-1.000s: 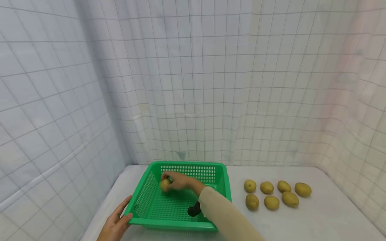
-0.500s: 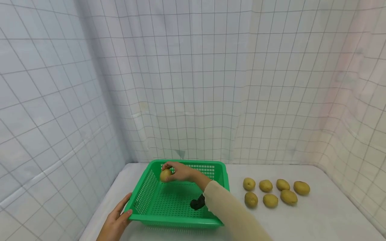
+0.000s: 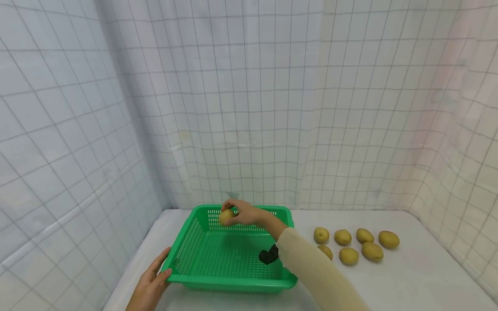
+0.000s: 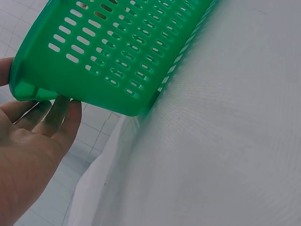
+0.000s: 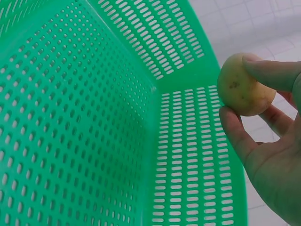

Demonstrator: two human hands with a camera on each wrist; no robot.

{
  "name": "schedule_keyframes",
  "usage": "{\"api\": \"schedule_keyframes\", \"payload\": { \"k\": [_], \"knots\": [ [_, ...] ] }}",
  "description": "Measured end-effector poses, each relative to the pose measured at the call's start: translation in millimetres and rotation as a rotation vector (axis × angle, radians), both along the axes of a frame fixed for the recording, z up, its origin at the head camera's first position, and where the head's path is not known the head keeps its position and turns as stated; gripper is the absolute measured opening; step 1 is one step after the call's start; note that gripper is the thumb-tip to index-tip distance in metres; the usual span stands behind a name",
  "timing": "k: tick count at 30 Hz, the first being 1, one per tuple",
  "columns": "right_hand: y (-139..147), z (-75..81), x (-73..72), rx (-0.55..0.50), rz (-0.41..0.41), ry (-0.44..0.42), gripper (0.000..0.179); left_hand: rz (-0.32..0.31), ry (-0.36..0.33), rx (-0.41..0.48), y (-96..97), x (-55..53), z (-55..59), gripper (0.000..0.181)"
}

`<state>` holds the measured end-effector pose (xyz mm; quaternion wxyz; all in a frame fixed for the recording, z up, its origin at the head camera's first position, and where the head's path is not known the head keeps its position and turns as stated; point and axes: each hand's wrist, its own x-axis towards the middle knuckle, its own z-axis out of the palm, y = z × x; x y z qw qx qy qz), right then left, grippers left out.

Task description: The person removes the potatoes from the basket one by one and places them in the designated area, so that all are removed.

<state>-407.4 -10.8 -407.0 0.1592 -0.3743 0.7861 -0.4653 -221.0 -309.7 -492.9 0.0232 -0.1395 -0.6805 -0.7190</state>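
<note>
A green plastic basket (image 3: 233,283) with slotted walls stands on the white table. My left hand (image 3: 149,280) grips its near left corner, thumb on the rim and fingers around the outside; the left wrist view shows the fingers (image 4: 70,120) under the rim. Above the basket's far part, my right hand (image 3: 247,214) pinches a yellow potato (image 5: 244,84) between thumb and fingertips. The right wrist view shows that potato raised near the rim, and no other potato on the visible basket floor (image 5: 70,117).
Several potatoes (image 3: 349,256) lie in two loose rows on the table (image 3: 412,280), right of the basket. One is partly covered by the right sleeve (image 3: 315,268). A black wrist device (image 3: 268,255) hangs under the right wrist. White gridded curtains (image 3: 249,108) enclose the table.
My right hand has lifted the potato from the basket's far left floor and carried it up and to the right. The left hand keeps its grip on the corner.
</note>
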Motion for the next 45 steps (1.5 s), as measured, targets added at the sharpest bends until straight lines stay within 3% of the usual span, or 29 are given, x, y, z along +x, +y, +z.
{"api": "schedule_keyframes", "payload": {
  "k": [7, 17, 26, 39, 45],
  "knots": [
    [8.8, 3.9, 1.5, -0.019, 0.024, 0.027, 0.033, 0.054, -0.025, -0.017, 1.9, -0.4, 4.4, 0.068],
    [28.1, 12.3, 7.1, -0.033, 0.007, 0.025, 0.034, 0.062, -0.041, -0.014, 2.9, -1.1, 5.4, 0.069],
    [44.6, 6.0, 6.3, -0.039, -0.028, -0.006, 0.033, 0.067, -0.049, -0.017, 2.1, -0.8, 4.1, 0.071],
    [78.3, -2.8, 13.6, -0.048, -0.082, 0.015, 0.033, 0.048, -0.056, -0.040, 4.0, 1.5, 4.7, 0.069],
    [95.5, -4.7, 16.5, -0.056, -0.099, -0.026, 0.034, 0.048, -0.062, -0.040, 2.3, 1.4, 5.1, 0.067]
  ]
}}
